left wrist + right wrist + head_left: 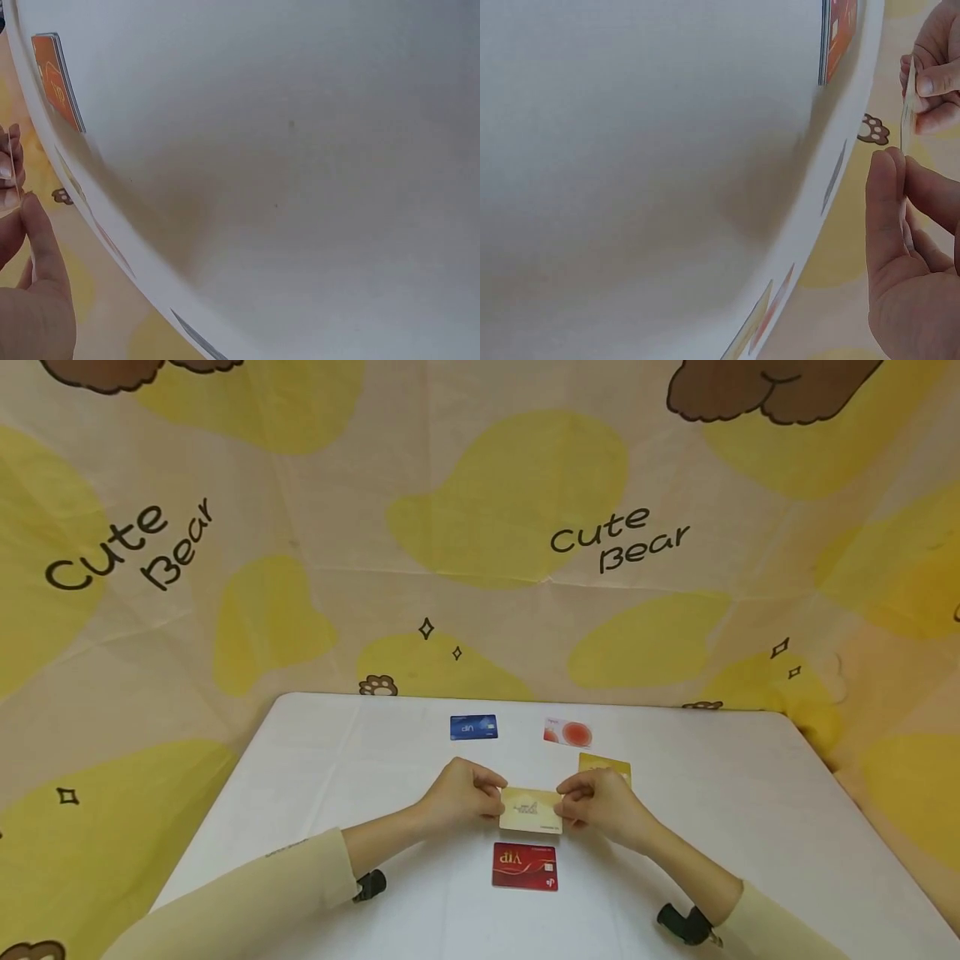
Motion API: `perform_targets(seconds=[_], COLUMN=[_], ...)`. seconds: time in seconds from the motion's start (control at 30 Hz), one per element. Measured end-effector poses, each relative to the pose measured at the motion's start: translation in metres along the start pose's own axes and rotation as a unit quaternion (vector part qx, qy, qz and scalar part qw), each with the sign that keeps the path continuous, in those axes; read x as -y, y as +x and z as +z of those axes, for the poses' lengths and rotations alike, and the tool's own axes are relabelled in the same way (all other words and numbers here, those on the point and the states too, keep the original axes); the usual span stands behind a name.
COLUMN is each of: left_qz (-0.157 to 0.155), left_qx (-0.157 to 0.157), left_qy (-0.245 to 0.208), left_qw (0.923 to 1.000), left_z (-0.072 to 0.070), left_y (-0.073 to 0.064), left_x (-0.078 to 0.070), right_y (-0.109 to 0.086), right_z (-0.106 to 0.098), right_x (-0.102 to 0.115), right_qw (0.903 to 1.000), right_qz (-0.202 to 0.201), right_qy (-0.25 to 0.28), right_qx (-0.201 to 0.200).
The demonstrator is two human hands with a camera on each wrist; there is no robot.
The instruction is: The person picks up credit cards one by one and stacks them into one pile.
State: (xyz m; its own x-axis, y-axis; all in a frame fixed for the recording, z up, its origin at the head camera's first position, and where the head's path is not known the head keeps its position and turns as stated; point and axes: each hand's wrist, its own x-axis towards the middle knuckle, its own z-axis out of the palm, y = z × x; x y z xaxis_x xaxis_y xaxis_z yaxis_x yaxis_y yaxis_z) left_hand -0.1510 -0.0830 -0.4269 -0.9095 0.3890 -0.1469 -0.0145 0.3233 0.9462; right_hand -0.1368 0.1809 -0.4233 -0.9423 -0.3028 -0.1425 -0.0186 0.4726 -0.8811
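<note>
A pale yellow card (pixel 530 811) is held up between both hands in the head view, its printed face toward the camera. My left hand (pixel 468 789) pinches its left edge, and my right hand (pixel 600 803) pinches the right one. Below it on the table lies a red VIP card (pixel 525 867). From the left wrist, this red card (pixel 57 84) shows layered edges, like a small stack. Behind my right hand lies a gold card (pixel 611 766), partly hidden by it. The held card (pixel 907 112) appears nearly edge-on in the right wrist view.
Toward the back of the white table (pixel 337 760) lie a blue VIP card (pixel 473 727) and a white card with a red circle (pixel 568 732). A patterned yellow cloth (pixel 480 527) hangs behind the table. Small black devices (pixel 371 886) sit near both wrists.
</note>
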Motion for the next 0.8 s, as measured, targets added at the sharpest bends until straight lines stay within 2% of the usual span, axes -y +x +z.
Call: perform_targets(seconds=[0.3, 0.5, 0.8], left_qz=[-0.001, 0.005, -0.011], left_qx=[0.010, 0.019, 0.032], left_qy=[-0.001, -0.012, -0.007], left_qw=[0.9999, 0.9997, 0.9994], left_z=[0.004, 0.006, 0.009], left_y=[-0.008, -0.013, -0.020], left_x=[0.002, 0.002, 0.007], right_y=[-0.011, -0.015, -0.021], right_z=[0.006, 0.009, 0.012], right_x=[-0.005, -0.008, -0.010], right_qw=[0.9995, 0.9995, 0.9988], right_qz=[0.005, 0.009, 0.007], right_qy=[0.030, 0.030, 0.039], right_qx=[0.008, 0.007, 0.029])
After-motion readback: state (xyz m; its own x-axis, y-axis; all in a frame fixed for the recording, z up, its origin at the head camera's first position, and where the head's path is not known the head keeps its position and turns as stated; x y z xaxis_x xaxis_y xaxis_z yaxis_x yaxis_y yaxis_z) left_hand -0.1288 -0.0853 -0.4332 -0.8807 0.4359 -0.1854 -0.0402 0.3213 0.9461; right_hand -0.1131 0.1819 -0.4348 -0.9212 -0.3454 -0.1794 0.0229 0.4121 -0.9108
